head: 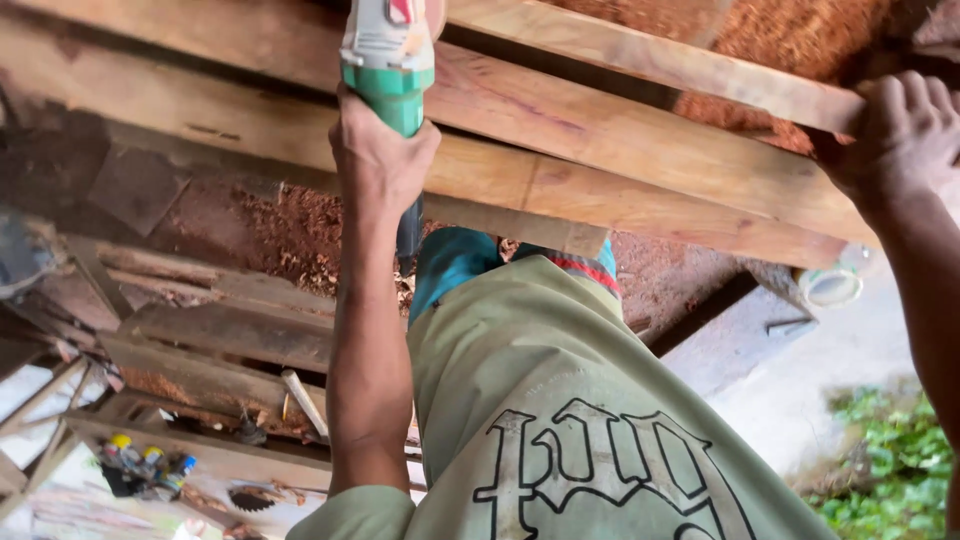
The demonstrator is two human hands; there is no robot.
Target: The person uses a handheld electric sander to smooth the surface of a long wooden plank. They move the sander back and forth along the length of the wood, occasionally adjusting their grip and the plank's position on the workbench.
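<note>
A person in a pale green printed shirt [560,400] leans over a stack of rough wooden planks [600,140], seen from a head-worn camera looking steeply down. The left hand [380,150], at about 11 o'clock in the frame, is wrapped tight around the green handle of a power tool [388,60], whose grey-and-green body runs out of view at the top edge; its working end is not visible. The right hand [900,135], at 2 o'clock, is curled over the end of the uppermost plank [660,60], fingers closed on its edge. Reddish sawdust [790,35] lies heaped beyond the planks at 1 o'clock and scattered below them near the centre. At 7 o'clock, on the lower timbers, sit a circular saw blade [250,498] and a cluster of small bottles with coloured caps [145,462]. Green plants [890,460] grow at 4 o'clock, beside bare concrete.
</note>
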